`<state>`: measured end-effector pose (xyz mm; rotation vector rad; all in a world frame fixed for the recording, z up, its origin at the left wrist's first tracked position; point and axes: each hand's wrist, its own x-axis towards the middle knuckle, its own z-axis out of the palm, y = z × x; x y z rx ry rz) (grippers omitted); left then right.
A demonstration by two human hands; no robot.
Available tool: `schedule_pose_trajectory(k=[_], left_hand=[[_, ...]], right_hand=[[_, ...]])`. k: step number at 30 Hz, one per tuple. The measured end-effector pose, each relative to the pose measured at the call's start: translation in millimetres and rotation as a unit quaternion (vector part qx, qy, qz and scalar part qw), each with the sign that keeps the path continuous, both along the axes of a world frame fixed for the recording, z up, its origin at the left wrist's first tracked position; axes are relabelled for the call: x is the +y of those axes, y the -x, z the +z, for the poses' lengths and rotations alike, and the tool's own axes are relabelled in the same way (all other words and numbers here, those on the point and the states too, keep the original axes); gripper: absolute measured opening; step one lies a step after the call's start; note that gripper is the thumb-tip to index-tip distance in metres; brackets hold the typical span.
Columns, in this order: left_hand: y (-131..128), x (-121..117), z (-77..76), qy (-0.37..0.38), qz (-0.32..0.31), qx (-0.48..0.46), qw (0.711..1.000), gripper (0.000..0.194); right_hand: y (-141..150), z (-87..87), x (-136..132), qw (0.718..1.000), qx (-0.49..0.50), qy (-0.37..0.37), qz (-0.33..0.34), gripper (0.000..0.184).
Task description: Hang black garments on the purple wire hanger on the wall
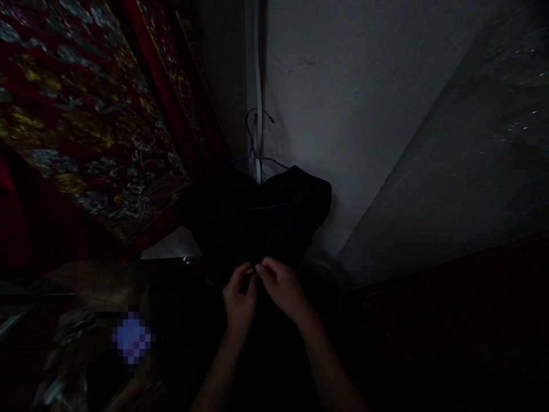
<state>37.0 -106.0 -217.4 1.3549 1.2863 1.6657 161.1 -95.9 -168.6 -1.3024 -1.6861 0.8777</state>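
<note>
A black short-sleeved garment [278,229] hangs against the wall on a thin purple wire hanger [252,150]. Both hands are at the front of the garment, close together, fingertips nearly meeting. My left hand [241,289] is closed, its thumb and fingers pinched at the dark cloth. Beside it my right hand [281,283] pinches the cloth as well, thumb against fingers. The scene is very dark, so the detail between the fingertips cannot be made out. The lower part of the garment fades into shadow.
A red cloth [94,114] with gold and silver embroidery hangs at the upper left. Behind the hanger, a pale pipe or cable [258,68] runs up the grey wall [364,86]. Cluttered items lie at the lower left, among them a blurred-out bluish patch [132,337].
</note>
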Motion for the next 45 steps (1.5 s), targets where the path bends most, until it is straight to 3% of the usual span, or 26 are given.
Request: schedule_pose_trajectory(k=[4,9,13,15,18,22,25,27,29,33,36,38,41,43,45], left_hand=[[-3,-1,2.0,-0.018,0.001,0.012,1.0,0.019],[-7,-4,2.1,-0.03,0.004,0.033,0.999,0.014],[-8,-3,-2.0,-0.019,-0.005,0.029,0.999,0.015],[-10,-2,-1.3,-0.013,-0.012,0.026,0.999,0.017],[-16,0,1.3,-0.004,-0.028,0.037,0.999,0.015],[-28,5,-2.5,-0.007,-0.029,0.076,0.997,0.013],[-33,15,-0.8,-0.019,-0.073,0.124,0.989,0.012],[-28,27,14.3,-0.029,-0.127,0.168,0.977,0.019],[-17,40,44.9,-0.048,-0.165,0.206,0.963,0.034],[8,65,132.7,-0.214,-0.073,0.214,0.95,0.046],[17,81,182.8,-0.302,-0.025,0.278,0.911,0.027],[18,88,197.0,-0.322,-0.026,0.332,0.886,0.015],[14,91,199.6,-0.334,-0.003,0.376,0.864,0.013],[14,91,200.9,-0.336,0.032,0.357,0.871,0.014],[23,92,206.8,-0.323,0.076,0.278,0.901,0.016]], right_hand=[[-4,4.6,1,0.999,0.013,0.006,-0.031,0.026],[-3,7.1,2,0.992,0.116,0.048,-0.001,0.032],[-2,10.0,0,0.949,0.264,0.171,0.002,0.032],[-2,16.7,4,0.934,0.302,0.189,-0.012,0.032],[-4,45.2,25,0.932,0.325,0.156,-0.027,0.032],[-6,115.2,70,0.939,0.342,0.033,-0.028,0.028],[-5,157.8,87,0.941,0.337,-0.024,-0.013,0.024],[-4,168.0,85,0.941,0.336,-0.047,-0.001,0.022],[-6,165.4,76,0.938,0.341,-0.059,0.004,0.022],[-11,152.3,65,0.946,0.318,-0.055,0.009,0.027],[-13,151.7,66,0.953,0.289,-0.084,0.025,0.026],[-11,149.6,69,0.955,0.272,-0.117,0.029,0.025],[-8,130.8,79,0.955,0.245,-0.168,-0.007,0.027],[-5,107.3,85,0.956,0.219,-0.187,-0.052,0.025],[-3,80.5,89,0.962,0.196,-0.171,-0.087,0.023]])
